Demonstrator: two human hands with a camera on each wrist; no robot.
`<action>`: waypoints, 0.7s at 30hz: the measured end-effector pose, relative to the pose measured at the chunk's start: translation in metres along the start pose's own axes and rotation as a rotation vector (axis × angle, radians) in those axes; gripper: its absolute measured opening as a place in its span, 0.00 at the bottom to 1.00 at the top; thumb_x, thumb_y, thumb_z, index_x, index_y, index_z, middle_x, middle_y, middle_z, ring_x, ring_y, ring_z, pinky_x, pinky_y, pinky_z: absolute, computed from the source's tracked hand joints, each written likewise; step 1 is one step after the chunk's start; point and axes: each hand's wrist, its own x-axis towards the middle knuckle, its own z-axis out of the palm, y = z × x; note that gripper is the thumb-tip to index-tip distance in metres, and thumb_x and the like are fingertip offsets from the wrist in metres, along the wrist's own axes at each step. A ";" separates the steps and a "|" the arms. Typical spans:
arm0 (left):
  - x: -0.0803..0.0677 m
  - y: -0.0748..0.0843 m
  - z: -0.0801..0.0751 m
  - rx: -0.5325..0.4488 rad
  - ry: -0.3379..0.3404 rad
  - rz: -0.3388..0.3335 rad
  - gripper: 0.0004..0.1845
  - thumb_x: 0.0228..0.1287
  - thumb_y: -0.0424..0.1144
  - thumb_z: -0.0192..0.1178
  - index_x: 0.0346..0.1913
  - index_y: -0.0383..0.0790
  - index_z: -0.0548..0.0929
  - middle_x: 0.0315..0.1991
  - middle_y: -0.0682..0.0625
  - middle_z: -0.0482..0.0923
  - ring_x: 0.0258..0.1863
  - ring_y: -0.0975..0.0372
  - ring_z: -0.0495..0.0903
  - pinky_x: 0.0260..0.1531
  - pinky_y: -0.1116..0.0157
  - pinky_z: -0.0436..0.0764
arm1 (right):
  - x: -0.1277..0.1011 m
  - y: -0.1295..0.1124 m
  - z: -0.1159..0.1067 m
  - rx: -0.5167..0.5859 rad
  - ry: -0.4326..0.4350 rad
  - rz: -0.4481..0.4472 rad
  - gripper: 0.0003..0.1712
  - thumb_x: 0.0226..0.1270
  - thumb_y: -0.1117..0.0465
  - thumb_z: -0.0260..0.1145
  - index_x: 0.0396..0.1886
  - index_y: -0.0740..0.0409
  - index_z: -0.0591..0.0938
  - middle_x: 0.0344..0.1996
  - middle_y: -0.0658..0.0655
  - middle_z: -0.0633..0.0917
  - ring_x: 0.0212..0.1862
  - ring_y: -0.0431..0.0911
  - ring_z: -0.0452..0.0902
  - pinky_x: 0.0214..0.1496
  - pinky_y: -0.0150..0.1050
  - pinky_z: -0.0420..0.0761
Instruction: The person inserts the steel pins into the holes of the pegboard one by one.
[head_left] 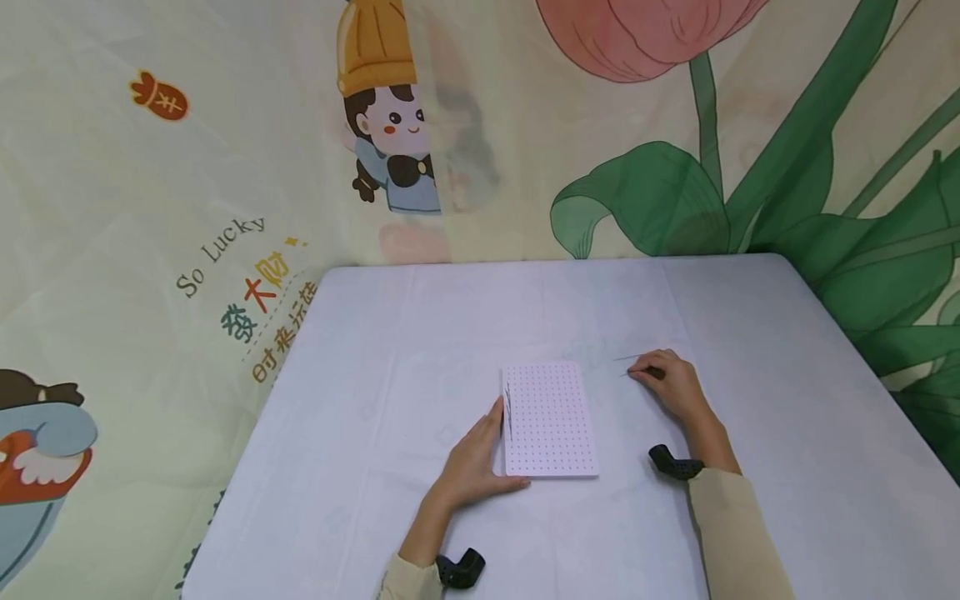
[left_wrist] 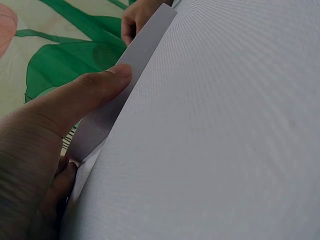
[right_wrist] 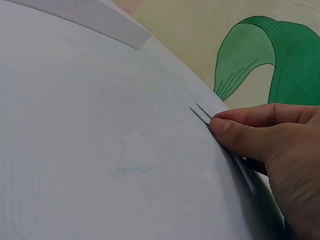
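Note:
A white block [head_left: 551,421] with a grid of small dark dots lies on the white table. My left hand [head_left: 472,462] lies around its near left corner, fingers along the left side and thumb against the near side. The left wrist view shows the thumb [left_wrist: 107,82] touching the block's side wall [left_wrist: 142,45]. Thin dark lines run along the block's left edge; I cannot tell what they are. To the right, apart from the block, my right hand [head_left: 675,387] pinches dark, fine-pointed tweezers [right_wrist: 199,115] between thumb and forefinger, with two tips showing.
The white table [head_left: 405,333] spreads around the block, its far edge meeting a printed cloth [head_left: 495,233] with flowers and cartoon figures. Beside the right hand, a thin dark line [head_left: 625,359] shows at the table. Each wrist carries a black camera [head_left: 675,463].

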 end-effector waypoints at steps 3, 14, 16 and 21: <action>0.001 0.000 -0.001 0.000 -0.005 -0.009 0.67 0.38 0.67 0.67 0.73 0.40 0.39 0.72 0.49 0.48 0.68 0.57 0.53 0.62 0.58 0.61 | 0.001 0.000 0.001 -0.004 -0.003 -0.018 0.05 0.48 0.70 0.72 0.26 0.59 0.84 0.32 0.56 0.84 0.38 0.49 0.74 0.41 0.41 0.72; 0.001 0.001 0.000 -0.029 -0.019 -0.028 0.66 0.38 0.67 0.67 0.73 0.43 0.39 0.72 0.51 0.47 0.69 0.58 0.52 0.63 0.58 0.61 | 0.001 -0.002 0.001 -0.028 -0.024 -0.019 0.03 0.51 0.69 0.70 0.27 0.60 0.84 0.31 0.57 0.83 0.38 0.50 0.73 0.40 0.46 0.72; 0.001 0.000 0.000 -0.027 -0.015 -0.024 0.67 0.37 0.67 0.67 0.73 0.43 0.39 0.72 0.51 0.47 0.69 0.58 0.52 0.62 0.57 0.61 | 0.000 -0.003 0.002 -0.033 -0.028 -0.020 0.03 0.51 0.70 0.70 0.27 0.61 0.84 0.31 0.57 0.82 0.38 0.50 0.72 0.40 0.46 0.72; 0.001 0.000 0.001 -0.022 -0.006 -0.018 0.67 0.38 0.67 0.67 0.73 0.43 0.39 0.72 0.50 0.47 0.68 0.56 0.53 0.62 0.57 0.61 | 0.001 -0.004 0.002 -0.039 -0.040 -0.031 0.03 0.54 0.69 0.68 0.28 0.64 0.83 0.30 0.58 0.82 0.37 0.52 0.71 0.40 0.47 0.71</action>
